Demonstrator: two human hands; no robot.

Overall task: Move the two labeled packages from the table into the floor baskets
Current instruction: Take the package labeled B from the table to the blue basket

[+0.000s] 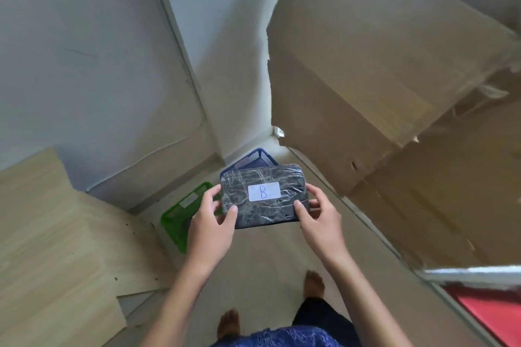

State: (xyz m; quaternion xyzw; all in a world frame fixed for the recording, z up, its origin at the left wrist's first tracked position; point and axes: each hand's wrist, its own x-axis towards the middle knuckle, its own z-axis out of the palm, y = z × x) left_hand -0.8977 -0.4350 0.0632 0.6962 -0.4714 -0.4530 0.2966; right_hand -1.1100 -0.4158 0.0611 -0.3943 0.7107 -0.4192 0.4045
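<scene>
Hands are sharing one load: a dark, flat, rectangular package wrapped in crinkled clear film (263, 196) is being held level in the air between them, its white sticker with a blue handwritten "B" (264, 191) facing up. The left hand (212, 224) is clamping the package's left short edge, thumb pressing on the top face near the front corner and fingers curling round the side and underneath. The right hand (318, 215) is pinching the opposite short edge the same way, thumb lying on top and fingers wrapping the far side. Neither hand is spreading open; both are closing on the package.

Just beyond the fingertips, a blue perforated plastic basket (255, 159) is sitting on the floor, mostly hidden behind the package's far long edge, so only its rim and one mesh wall are showing. Beside and below the left hand, a green perforated plastic basket (176, 220) is standing on the floor, partly covered by that hand; what it holds cannot be made out.

Pale floor (262, 256) is lying open under the wrists and back toward two bare feet (314, 280). Left of the left forearm, a light wood-grain table edge (84, 234) is closing in that side. Right of the right hand, tall brown cardboard boxes (394, 93) are walling the lane, leaving a narrowing corridor running forward to the baskets.
</scene>
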